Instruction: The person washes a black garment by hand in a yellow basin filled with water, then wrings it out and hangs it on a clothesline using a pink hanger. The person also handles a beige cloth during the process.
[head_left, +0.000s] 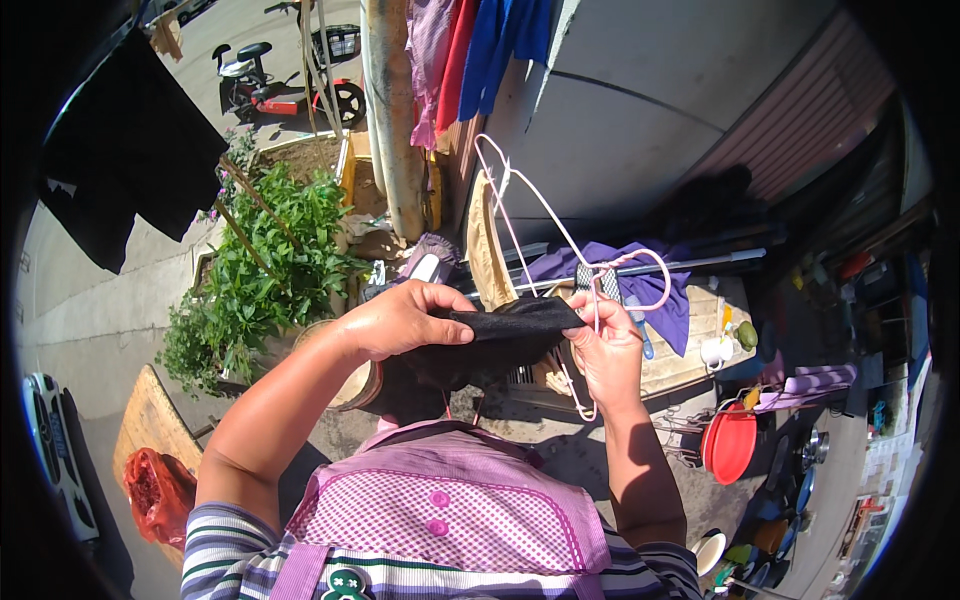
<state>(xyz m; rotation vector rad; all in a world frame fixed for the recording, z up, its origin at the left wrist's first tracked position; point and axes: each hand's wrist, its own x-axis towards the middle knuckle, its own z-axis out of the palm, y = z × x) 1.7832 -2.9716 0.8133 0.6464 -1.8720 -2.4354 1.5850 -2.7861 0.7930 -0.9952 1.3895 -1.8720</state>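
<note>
A black garment (499, 330) is stretched between my two hands in front of the apron. My left hand (401, 319) pinches its left end between thumb and fingers. At the right end, my right hand (611, 356) grips the cloth edge, and a pink coated-wire clothes hanger (555, 217) passes by its fingers. The hanger's hook curls out to the right of that hand. Behind the garment stands a beige cloth item (487, 247), close to the hanger's wire; whether it hangs from it I cannot tell. The garment's lower part is in shadow.
A wooden table (675, 367) holds a purple cloth (675, 315), a white mug (716, 351) and a metal pole (697, 262). Black clothing (124, 150) hangs at left above green plants (277, 232). Red basins (731, 442) stand at right, a red bag (154, 495) at lower left.
</note>
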